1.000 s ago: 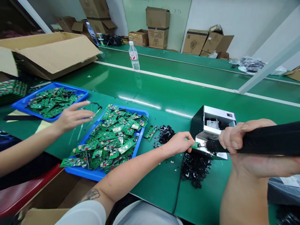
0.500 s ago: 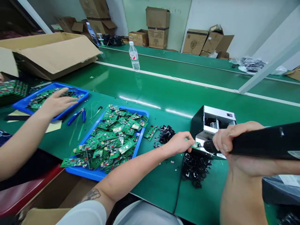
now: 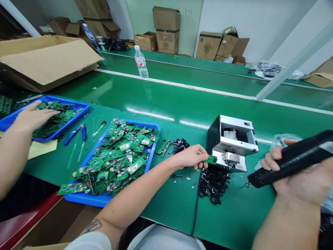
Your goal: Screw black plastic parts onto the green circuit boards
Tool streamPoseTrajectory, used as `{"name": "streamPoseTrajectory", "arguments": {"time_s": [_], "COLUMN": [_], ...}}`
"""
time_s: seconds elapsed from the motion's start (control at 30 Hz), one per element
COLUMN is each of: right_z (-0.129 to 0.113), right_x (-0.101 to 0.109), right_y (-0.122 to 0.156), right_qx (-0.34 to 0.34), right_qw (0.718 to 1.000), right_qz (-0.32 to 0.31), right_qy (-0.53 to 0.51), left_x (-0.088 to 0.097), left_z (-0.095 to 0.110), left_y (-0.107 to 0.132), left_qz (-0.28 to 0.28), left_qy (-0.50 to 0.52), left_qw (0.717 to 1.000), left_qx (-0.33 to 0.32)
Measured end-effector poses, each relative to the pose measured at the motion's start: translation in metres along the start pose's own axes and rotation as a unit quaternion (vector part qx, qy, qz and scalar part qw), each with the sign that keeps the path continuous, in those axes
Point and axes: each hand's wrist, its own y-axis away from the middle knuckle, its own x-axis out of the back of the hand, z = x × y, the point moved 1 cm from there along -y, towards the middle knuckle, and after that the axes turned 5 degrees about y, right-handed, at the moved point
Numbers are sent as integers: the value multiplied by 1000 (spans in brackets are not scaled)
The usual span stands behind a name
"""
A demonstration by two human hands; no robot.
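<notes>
Between the thumb and fingers of my left hand (image 3: 191, 157) is a small green circuit board (image 3: 212, 159), with a black part at its end. It sits just in front of a silver and black screw feeder machine (image 3: 238, 144). My right hand (image 3: 296, 184) grips a black electric screwdriver (image 3: 291, 158), its bit pointing down-left over the bench, apart from the board. Below the machine lies a heap of black plastic parts (image 3: 214, 184). A smaller heap of black parts (image 3: 180, 145) and loose circuit boards (image 3: 163, 147) lie left of the machine.
A blue tray (image 3: 153, 156) heaped with circuit boards stands left of my arm. Farther left, a co-worker's hand (image 3: 36, 118) reaches over another blue tray (image 3: 84, 110). Blue-handled cutters (image 3: 75, 133), a water bottle (image 3: 141, 63) and a large carton (image 3: 49, 66) are on the bench.
My right hand has moved the screwdriver right, away from the circuit board and machine. My left hand still holds the board near the machine. The view has shifted slightly.
</notes>
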Motion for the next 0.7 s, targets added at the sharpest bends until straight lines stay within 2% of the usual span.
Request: {"name": "streamPoseTrajectory", "arguments": {"time_s": [0.07, 0.13, 0.23, 0.33, 0.43, 0.53, 0.7], "right_z": [22, 46, 79, 101, 109, 110, 100], "right_x": [9, 12, 16, 23, 31, 32, 24], "right_y": [5, 12, 20, 23, 21, 20, 29], "right_qx": [-96, -152, -164, -169, -175, -183, -174], "right_qw": [994, 987, 978, 961, 922, 876, 831], "right_qz": [27, 54, 111, 151, 154, 124, 89], "right_qy": [-52, -24, 61, 161, 309, 428, 521], "left_x": [8, 15, 22, 23, 23, 23, 20], "left_z": [4, 5, 4, 4, 5, 3, 1], "left_y": [5, 7, 8, 9, 10, 10, 11], "left_qz": [-20, -15, 4, 18, 37, 46, 13], "left_qy": [-8, -20, -34, -19, -8, -4, 4], "left_qw": [1000, 1000, 999, 1000, 999, 999, 1000], "left_qx": [9, 15, 12, -1, -4, -1, -16]}}
